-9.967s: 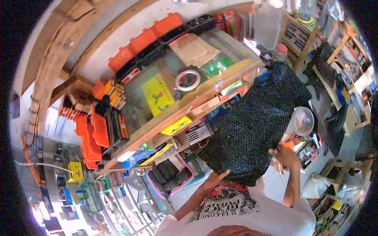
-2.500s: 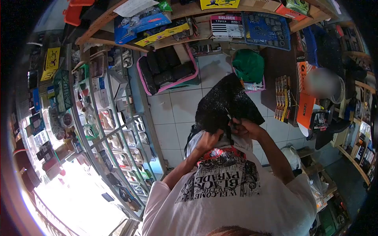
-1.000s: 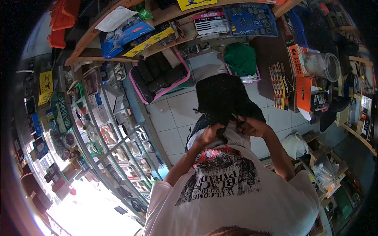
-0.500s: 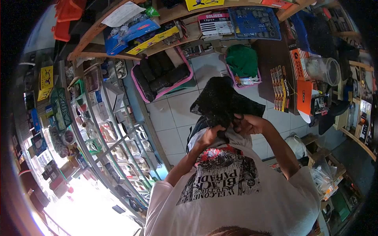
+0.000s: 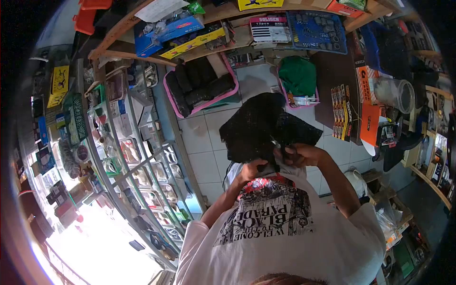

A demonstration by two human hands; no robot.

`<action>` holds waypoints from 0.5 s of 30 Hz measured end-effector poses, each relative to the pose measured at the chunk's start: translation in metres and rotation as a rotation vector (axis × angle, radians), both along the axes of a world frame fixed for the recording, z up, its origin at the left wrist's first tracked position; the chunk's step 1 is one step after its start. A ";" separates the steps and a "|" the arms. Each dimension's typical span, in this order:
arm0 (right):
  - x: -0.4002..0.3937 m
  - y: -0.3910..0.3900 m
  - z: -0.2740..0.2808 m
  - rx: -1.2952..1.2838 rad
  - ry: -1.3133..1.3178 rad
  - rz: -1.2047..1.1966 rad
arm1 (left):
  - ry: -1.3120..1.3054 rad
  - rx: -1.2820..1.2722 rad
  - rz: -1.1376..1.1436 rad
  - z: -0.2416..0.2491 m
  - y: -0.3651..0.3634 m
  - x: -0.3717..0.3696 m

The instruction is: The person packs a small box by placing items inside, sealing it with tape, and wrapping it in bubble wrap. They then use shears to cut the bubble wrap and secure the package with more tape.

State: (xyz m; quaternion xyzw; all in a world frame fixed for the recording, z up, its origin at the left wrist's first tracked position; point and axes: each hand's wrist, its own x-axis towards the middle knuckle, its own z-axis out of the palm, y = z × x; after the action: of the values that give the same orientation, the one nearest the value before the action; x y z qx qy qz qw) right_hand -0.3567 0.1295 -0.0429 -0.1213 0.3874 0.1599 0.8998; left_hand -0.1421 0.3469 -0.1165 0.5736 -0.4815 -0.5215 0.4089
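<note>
A black, wrinkled sheet of cloth or plastic (image 5: pixel 254 126) hangs in front of my chest, over the tiled floor. My left hand (image 5: pixel 253 169) is closed on its near left edge. On the right side, my right hand (image 5: pixel 300 155) grips the same black sheet, with its fingers bent inward. A small shiny spot shows beside the right fingers; what it is I cannot make out. Past the sheet on the left, a pink-rimmed basket (image 5: pixel 236 85) holds several black rolled bundles (image 5: pixel 192 83).
A second pink basket (image 5: pixel 282 90) holds green cloth (image 5: pixel 298 76) and small bottles. Shelves with boxes run along the far side, with a blue tray (image 5: pixel 317 31) of metal parts. A glass display rack (image 5: pixel 142 166) stands at left. Orange boxes (image 5: pixel 373 121) are at right.
The black sheet has spread wider to the left and looks flatter. My left hand has shifted slightly left and down. The whole view has shifted a little.
</note>
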 end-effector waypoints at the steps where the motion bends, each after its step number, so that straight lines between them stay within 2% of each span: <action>1: -0.005 -0.001 -0.003 0.012 -0.036 0.036 | 0.013 0.002 0.025 -0.003 0.002 -0.001; 3: -0.017 -0.005 -0.007 0.038 -0.108 0.110 | 0.064 0.040 0.092 -0.009 0.007 -0.008; 6: -0.023 -0.013 0.006 0.087 -0.046 0.251 | 0.024 0.023 0.064 -0.020 0.016 -0.009; 8: -0.035 -0.003 -0.033 0.158 -0.065 0.217 | -0.011 -0.029 0.010 -0.020 0.021 -0.007; 11: -0.017 -0.007 -0.003 0.108 -0.022 0.192 | 0.043 -0.105 -0.049 0.005 0.007 -0.009; 12: -0.008 -0.011 0.012 0.063 0.002 0.188 | 0.038 -0.043 -0.109 0.013 0.002 -0.007; 14: -0.018 -0.005 -0.008 0.080 -0.030 0.155 | -0.019 0.166 -0.278 0.024 -0.003 0.000; 15: -0.020 -0.003 -0.012 0.078 -0.041 0.144 | 0.062 0.169 -0.282 0.033 -0.009 0.000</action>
State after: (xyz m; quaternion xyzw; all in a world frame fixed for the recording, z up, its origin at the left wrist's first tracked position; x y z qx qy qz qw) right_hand -0.3771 0.1262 -0.0552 -0.1168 0.3527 0.2369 0.8977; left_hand -0.1417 0.3378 -0.0835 0.5161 -0.4988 -0.6299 0.2966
